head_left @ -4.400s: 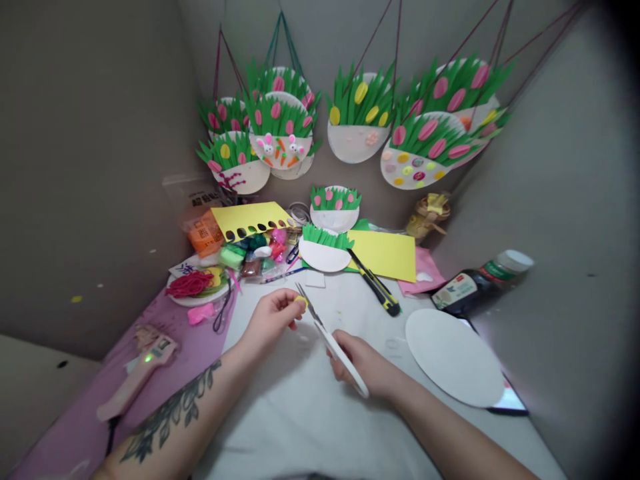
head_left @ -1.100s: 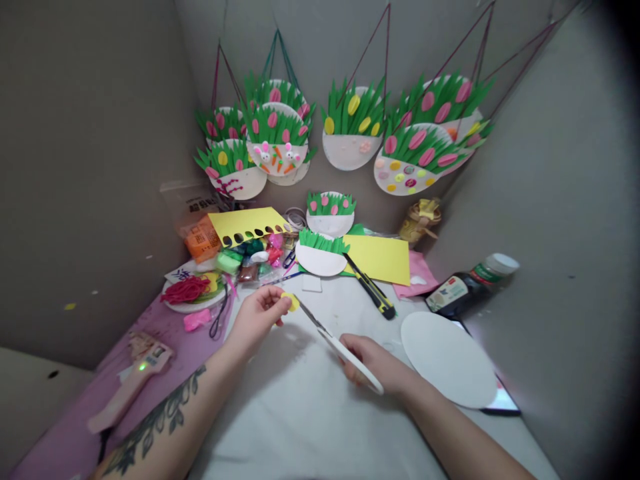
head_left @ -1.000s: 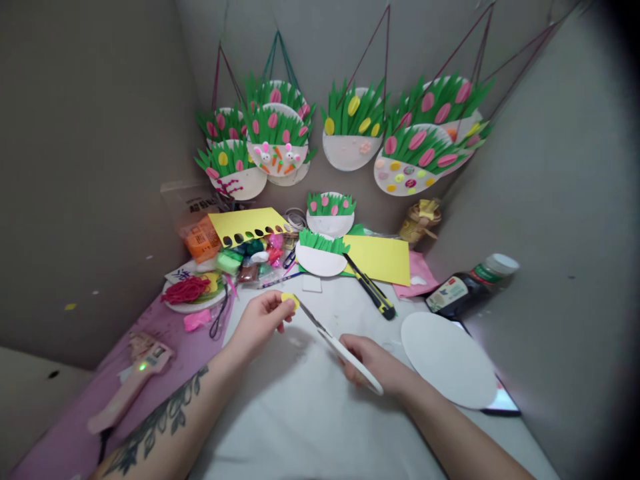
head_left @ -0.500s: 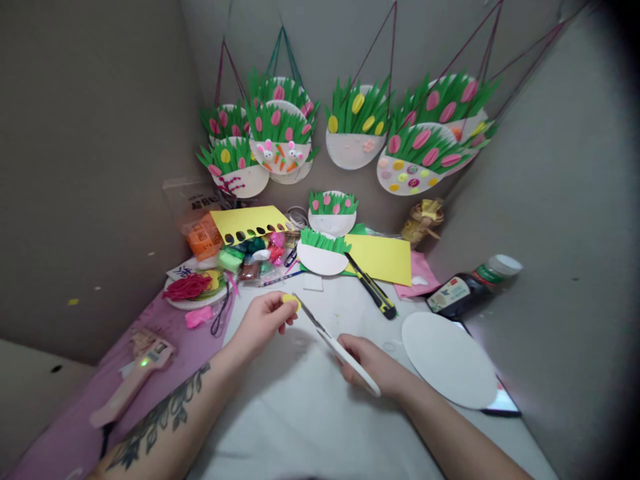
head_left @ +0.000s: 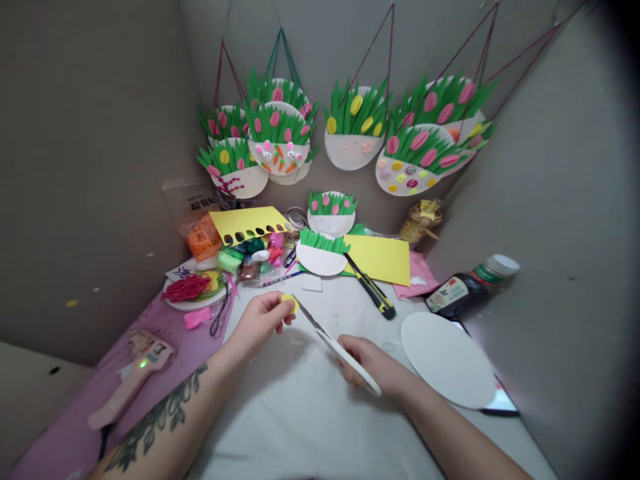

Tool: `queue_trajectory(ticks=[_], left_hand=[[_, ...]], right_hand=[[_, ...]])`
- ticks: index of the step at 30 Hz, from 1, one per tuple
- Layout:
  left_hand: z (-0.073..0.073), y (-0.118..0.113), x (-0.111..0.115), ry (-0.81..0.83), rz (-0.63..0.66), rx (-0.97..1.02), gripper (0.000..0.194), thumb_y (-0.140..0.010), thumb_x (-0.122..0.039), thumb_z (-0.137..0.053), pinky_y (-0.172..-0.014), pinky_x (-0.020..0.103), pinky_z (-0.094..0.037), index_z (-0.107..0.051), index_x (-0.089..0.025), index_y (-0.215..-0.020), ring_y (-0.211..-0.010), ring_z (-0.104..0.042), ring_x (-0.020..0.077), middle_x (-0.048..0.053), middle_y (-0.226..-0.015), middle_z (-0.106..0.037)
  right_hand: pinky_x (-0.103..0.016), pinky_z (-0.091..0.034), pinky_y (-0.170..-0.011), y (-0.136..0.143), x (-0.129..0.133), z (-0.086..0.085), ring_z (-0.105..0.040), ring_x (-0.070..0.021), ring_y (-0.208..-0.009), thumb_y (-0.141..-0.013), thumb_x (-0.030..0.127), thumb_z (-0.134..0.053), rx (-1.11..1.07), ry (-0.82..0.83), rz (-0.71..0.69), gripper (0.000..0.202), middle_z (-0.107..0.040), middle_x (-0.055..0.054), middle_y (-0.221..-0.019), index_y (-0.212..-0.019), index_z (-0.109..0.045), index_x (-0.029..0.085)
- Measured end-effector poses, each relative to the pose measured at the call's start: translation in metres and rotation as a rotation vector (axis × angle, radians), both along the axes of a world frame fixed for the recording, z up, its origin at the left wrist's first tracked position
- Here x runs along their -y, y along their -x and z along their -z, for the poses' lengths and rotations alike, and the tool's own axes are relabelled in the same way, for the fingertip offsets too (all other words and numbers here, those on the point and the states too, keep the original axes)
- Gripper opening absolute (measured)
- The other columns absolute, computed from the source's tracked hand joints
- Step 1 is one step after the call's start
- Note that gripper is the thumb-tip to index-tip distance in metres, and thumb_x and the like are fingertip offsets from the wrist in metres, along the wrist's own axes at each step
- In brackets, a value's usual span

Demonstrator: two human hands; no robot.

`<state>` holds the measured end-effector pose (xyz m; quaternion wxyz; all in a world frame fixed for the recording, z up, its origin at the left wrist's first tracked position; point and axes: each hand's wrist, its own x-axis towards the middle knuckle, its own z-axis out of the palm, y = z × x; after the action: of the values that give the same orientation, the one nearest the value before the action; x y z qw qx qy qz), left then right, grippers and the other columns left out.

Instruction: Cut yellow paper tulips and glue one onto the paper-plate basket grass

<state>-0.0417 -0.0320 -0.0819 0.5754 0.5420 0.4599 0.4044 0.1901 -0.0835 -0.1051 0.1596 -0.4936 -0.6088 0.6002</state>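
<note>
Above the white-covered middle of the table [head_left: 260, 437], I observe from my remote post two bare hands, set apart from each other and both occupied. The left hand [head_left: 264, 320] is clamped, thumb against fingers, on a small yellow piece [head_left: 289, 304]; the grip takes it by one side, I judge, so that its far edge stands free for the blades. The right hand [head_left: 364, 363] is closed around the white handles of the scissors [head_left: 345, 357], which slant across the gap with their tips at that free edge; whether they touch it or bite into it I cannot tell. Both hands are raised clear of the surface, probably to let the piece be turned freely. I note a yellow sheet with a row of holes [head_left: 250, 222] behind the left hand, lying on the heaped supplies, and a plain yellow sheet [head_left: 387, 259] at the back, partly behind a half-round white pocket with green paper blades [head_left: 323, 258]. The utility knife [head_left: 373, 291] lies just beside that pocket, within reach yet out of the working space. The glue gun [head_left: 131, 383], its green light lit, rests on the purple cover [head_left: 65, 437] to the left, presumably kept away from loose paper. A white disc [head_left: 447, 360] lies partly over a lit screen [head_left: 504, 402] at the right.
</note>
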Motion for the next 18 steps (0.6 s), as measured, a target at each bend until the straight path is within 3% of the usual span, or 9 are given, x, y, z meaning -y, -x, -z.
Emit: queue_trajectory(ticks=[18], left_hand=[[0.0004,0.0025,0.0001,-0.026,0.032,-0.066,0.026,-0.078,-0.037,-0.055,-0.044,0.018,-0.033,-0.058,-0.013,-0.068,-0.049,-0.044,0.0073,-0.001,-0.059,-0.055]], right_hand=[[-0.017,-0.028,-0.047,0.0017,0.0008,0.0026,-0.042,-0.0081,-0.056,-0.054,0.011,-0.048,-0.009,-0.012,0.000,0.018,-0.052,0.005,-0.062,-0.071,-0.045,0.017]])
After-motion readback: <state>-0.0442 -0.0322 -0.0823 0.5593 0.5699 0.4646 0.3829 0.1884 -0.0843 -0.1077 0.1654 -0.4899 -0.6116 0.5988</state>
